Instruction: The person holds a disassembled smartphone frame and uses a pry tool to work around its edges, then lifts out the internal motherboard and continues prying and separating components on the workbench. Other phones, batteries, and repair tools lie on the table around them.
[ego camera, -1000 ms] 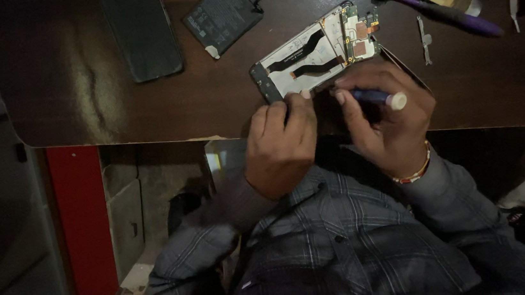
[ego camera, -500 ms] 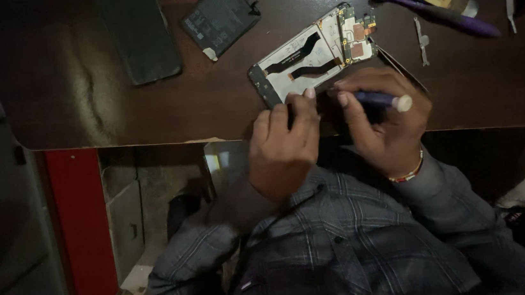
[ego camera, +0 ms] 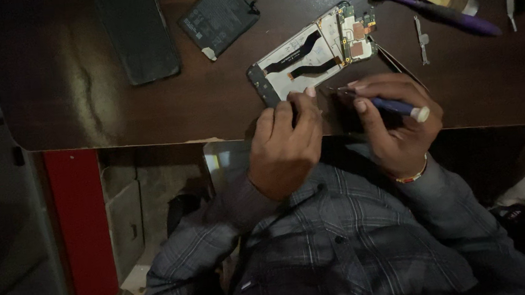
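An opened phone (ego camera: 311, 56) with its white inner frame and circuit board showing lies on the dark wooden table (ego camera: 77, 88). Just in front of it, at the table's near edge, sits a small dark plate (ego camera: 330, 105). My left hand (ego camera: 285, 145) bends over that plate, its fingertips pressing on it and touching the phone's lower edge. My right hand (ego camera: 395, 122) grips a blue screwdriver (ego camera: 400, 107) with a white cap. Its tip points left at the plate, between the two hands.
A loose black battery (ego camera: 218, 17) and a dark flat cover (ego camera: 136, 31) lie at the back left. A purple-handled tool (ego camera: 435, 12), a small metal strip (ego camera: 421, 39) and thin tweezers (ego camera: 399, 64) lie to the right of the phone. A red panel (ego camera: 81, 229) stands under the table.
My right hand has slid slightly right and toward me with the screwdriver. My left hand has stayed on the dark plate.
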Demonstrator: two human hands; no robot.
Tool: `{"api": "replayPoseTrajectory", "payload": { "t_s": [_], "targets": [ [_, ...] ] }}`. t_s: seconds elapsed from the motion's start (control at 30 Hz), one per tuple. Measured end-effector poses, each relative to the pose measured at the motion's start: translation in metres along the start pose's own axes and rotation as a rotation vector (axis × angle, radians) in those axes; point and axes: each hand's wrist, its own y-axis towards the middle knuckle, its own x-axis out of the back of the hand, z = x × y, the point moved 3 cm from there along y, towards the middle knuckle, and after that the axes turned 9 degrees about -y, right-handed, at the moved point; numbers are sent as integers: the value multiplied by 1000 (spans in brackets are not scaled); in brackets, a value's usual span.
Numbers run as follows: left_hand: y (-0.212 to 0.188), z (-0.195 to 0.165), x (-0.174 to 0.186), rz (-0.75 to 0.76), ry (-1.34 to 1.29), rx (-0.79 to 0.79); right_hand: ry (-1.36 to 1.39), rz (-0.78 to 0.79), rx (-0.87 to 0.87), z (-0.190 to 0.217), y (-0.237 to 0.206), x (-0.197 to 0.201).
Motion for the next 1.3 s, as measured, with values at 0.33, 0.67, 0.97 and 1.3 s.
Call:
{"api": "replayPoseTrajectory", "payload": {
  "t_s": [0.33, 0.67, 0.97, 1.3],
  "targets": [
    [-1, 1, 0, 13, -21, -5, 39, -34, 44, -2, 3, -5],
    [1, 2, 2, 19, -13, -27, -94, -28, 76, 10, 10, -4],
    [6, 3, 4, 22, -42, -39, -37, -60, 80, 4, 4, -1],
    [6, 3, 2, 17, -56, -30, -82, -26, 135, 2, 7, -4]
  ]
}}
